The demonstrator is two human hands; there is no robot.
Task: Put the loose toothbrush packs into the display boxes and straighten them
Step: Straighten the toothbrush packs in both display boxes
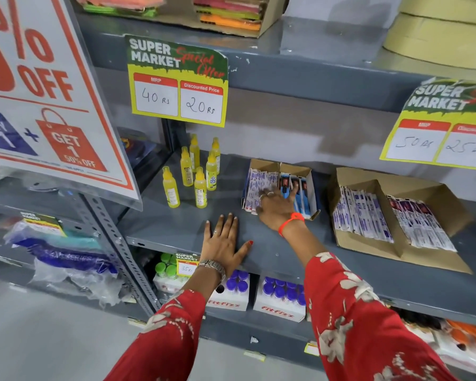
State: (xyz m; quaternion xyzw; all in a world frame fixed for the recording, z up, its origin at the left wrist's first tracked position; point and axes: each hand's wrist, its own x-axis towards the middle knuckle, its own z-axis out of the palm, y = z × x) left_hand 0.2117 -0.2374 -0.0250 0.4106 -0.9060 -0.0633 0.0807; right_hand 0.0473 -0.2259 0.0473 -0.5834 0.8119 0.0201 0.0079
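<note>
A small cardboard display box (309, 174) stands on the grey shelf (176, 224), with white-and-blue toothbrush packs (259, 180) in its left half and blue packs (304, 188) in its right half. My right hand (276, 206) lies on top of these packs with its fingers spread over both halves. My left hand (224, 243) rests flat on the shelf, palm down, in front and to the left of the box, holding nothing. A larger cardboard display box (434, 193) at the right holds two rows of white-and-purple packs (360, 213).
Several yellow bottles (195, 171) stand left of the small box. Price tags (177, 81) hang from the shelf above. A large discount sign (47, 92) leans at the left. Boxes of purple-capped tubes (280, 298) fill the shelf below.
</note>
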